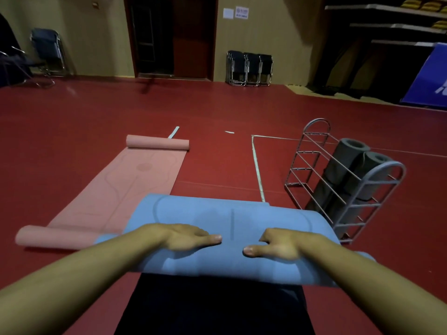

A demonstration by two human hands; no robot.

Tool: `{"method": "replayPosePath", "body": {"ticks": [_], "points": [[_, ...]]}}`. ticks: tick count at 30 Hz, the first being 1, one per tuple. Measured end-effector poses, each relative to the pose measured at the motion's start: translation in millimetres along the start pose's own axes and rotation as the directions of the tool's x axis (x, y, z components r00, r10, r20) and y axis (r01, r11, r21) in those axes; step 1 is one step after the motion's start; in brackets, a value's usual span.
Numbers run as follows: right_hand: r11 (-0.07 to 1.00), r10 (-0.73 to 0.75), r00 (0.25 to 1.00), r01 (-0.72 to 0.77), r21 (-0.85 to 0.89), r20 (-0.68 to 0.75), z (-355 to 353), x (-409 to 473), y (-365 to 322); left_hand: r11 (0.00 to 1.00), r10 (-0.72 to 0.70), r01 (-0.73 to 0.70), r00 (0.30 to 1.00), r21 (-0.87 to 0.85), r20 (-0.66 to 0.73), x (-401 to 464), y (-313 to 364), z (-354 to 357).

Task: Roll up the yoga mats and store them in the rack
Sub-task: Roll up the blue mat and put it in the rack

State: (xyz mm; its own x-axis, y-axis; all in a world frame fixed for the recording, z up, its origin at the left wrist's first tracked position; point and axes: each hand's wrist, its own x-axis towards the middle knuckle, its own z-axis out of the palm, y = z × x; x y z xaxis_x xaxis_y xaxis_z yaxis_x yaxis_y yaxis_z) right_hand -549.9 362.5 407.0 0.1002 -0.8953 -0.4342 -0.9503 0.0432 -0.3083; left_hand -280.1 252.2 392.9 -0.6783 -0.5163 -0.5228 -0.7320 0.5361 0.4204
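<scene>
Blue yoga mat (217, 213) roll under both flat, released hands (left hand (186, 236), right hand (278, 245)), rack (343, 180) just right, red floor (217, 112) ahead.

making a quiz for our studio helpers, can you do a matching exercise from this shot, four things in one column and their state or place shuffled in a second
Things:
1. blue yoga mat
2. pink yoga mat
3. grey rolled mats
4. folded chairs

States or places:
A. stacked against the far wall
B. stored in the metal rack
C. under both hands, the left hand and right hand, being rolled
D. spread on the red floor, both ends curled

Pairs: 1-C, 2-D, 3-B, 4-A
</scene>
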Motion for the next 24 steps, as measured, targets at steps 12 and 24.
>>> {"method": "replayPosePath", "body": {"ticks": [12,24], "points": [[0.999,0.038,0.999,-0.039,0.025,0.023,10,1,6,0.964,0.174,-0.126,0.965,0.236,-0.194,12,-3,13],[0.998,0.044,0.994,-0.041,0.038,-0.098,18,0,10,0.979,0.122,-0.036,0.890,0.200,-0.438,29,3,30]]}}
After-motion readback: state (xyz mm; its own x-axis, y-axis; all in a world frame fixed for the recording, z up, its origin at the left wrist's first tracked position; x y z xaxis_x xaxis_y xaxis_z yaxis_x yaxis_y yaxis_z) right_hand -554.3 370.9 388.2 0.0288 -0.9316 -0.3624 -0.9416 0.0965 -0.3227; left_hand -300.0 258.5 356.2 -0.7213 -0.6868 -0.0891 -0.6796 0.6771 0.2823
